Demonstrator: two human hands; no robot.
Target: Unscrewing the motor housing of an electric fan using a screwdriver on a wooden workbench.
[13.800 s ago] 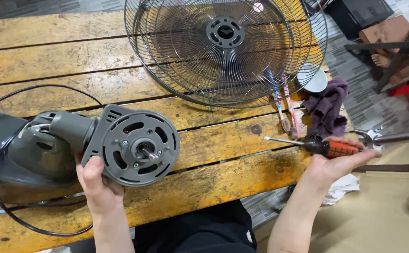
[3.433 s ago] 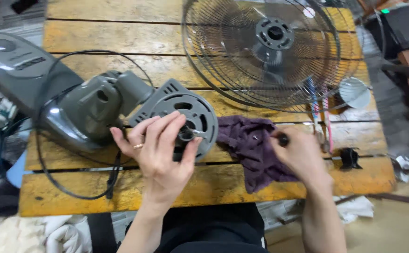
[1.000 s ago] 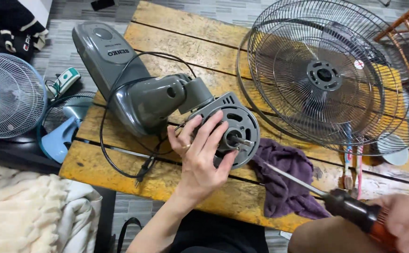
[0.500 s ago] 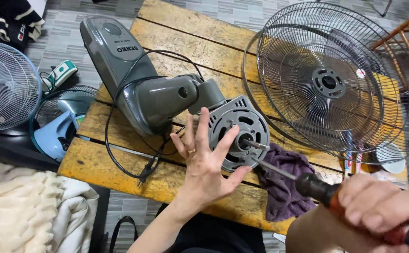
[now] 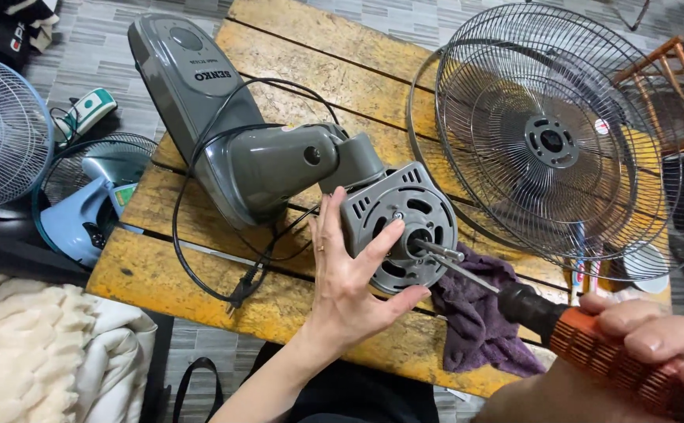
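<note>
— What is the left hand (image 5: 347, 286) doing?

— It is lying open, fingers spread, against the grey motor housing (image 5: 399, 225) of a dismantled fan, bracing it rather than gripping it. The housing is resting on a worn yellow wooden table (image 5: 295, 309), joined to the grey fan body (image 5: 236, 153) lying on its side.

— And the right hand (image 5: 655, 348)?

— It is wrapping tightly around the orange handle of a screwdriver (image 5: 561, 333), whose tip is touching the housing's face beside the shaft.

— What is lying around?

— A purple cloth (image 5: 479, 317) is sitting just beside the housing, under the blade. Wire fan guards (image 5: 550, 141) are resting at the far right, and a black power cord (image 5: 201, 235) is looping over the fan body.
</note>
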